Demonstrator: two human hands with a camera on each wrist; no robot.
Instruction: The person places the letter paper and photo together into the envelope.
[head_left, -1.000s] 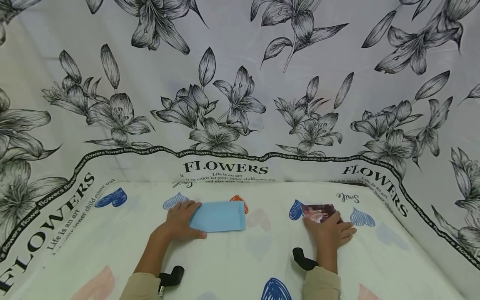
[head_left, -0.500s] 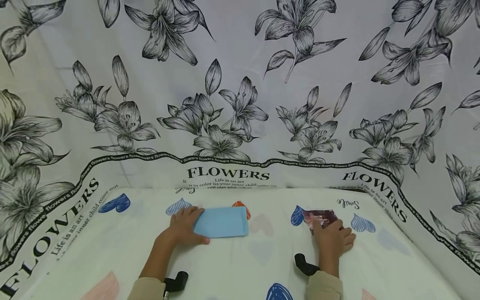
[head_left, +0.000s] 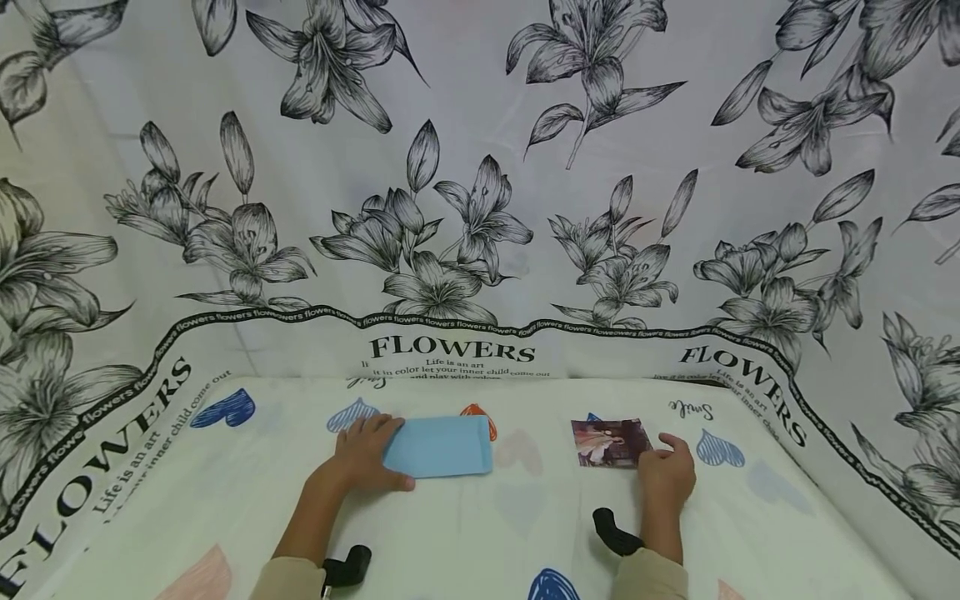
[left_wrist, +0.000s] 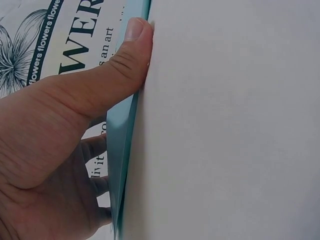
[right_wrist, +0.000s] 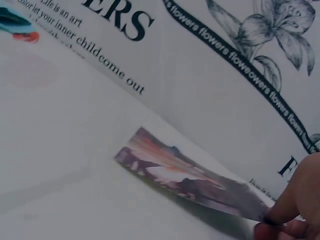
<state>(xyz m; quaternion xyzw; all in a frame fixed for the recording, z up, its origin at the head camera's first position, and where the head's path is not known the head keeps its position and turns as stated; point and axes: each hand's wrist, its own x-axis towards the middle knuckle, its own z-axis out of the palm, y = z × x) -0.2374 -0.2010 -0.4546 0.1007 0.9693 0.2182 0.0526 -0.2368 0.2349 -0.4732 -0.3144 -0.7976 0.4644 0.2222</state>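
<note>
A light blue envelope (head_left: 437,447) lies lengthwise on the white cloth, left of the middle. My left hand (head_left: 369,454) grips its left end, thumb along the near edge and fingers at the far edge. Close up in the left wrist view, the thumb (left_wrist: 131,55) presses along the envelope's side (left_wrist: 120,135). To the right, my right hand (head_left: 667,477) pinches a small printed photo (head_left: 611,443) by its right edge. In the right wrist view the photo (right_wrist: 185,175) is slightly bowed, its left end lifted off the cloth. The envelope's right end (right_wrist: 15,20) shows a dark gap there.
The table cloth (head_left: 480,542) is white with printed hearts. Behind it hangs a floral curtain (head_left: 480,250) with lettering along its lower part. Black curved pieces (head_left: 617,532) sit at both wrists.
My right hand has gone from lying over the photo to pinching its right edge, and the photo has shifted left. The left hand and envelope stay together with little movement.
</note>
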